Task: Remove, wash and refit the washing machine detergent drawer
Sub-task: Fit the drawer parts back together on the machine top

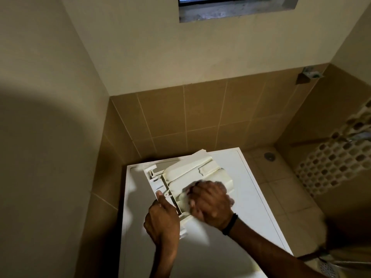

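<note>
Left grip (162, 219) is clutching the near end of the cream moulded plastic detergent drawer (192, 173) | right grip (210, 201) is curling over it, contents blurred, cannot tell | drawer is lying on the white washing-machine top (251, 189).

Detergent drawer (180, 173), one; washing machine (241, 189), one; left hand (162, 219) and right hand (210, 203), two hands; pale cloth (185, 198), one; wristband (230, 223), one; floor drain (269, 156), one; window (230, 9), one.

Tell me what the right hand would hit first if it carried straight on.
The drawer: the right hand rests on it, pointing up-left toward its ribbed edge, though blur hides depth.
</note>
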